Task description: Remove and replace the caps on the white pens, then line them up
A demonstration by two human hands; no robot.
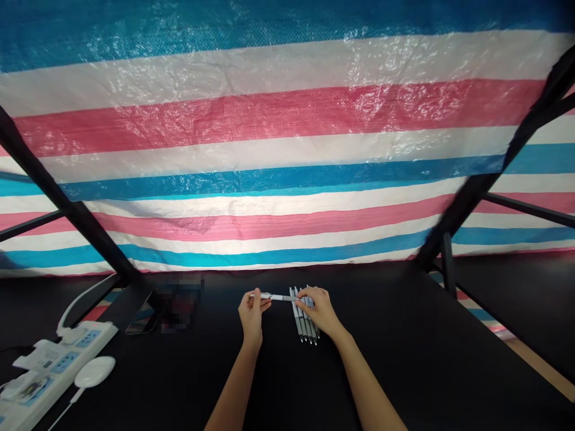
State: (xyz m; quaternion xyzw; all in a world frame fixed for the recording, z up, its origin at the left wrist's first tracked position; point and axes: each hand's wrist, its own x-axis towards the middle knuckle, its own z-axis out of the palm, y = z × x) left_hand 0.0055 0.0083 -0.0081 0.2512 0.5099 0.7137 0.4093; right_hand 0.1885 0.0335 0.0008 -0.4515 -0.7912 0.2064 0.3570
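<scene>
Slim grey-white plastic pen [282,297] held level above black bench [404,359], pinched at ends: left hand [250,312] fingers clamped on one tip, right hand [317,306] on other. Judged light, stiff, smooth; best gripped mid-barrel. Row of like pens [305,326] lies beneath.

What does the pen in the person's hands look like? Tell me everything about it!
The pen is thin and pale, white or light grey, and looks like plastic. It is held level, sideways, just above the black table. The left hand pinches one end and the right hand pinches the other. Right behind and under it, a row of similar pens lies side by side on the table. Its tip is too small to make out.
</scene>
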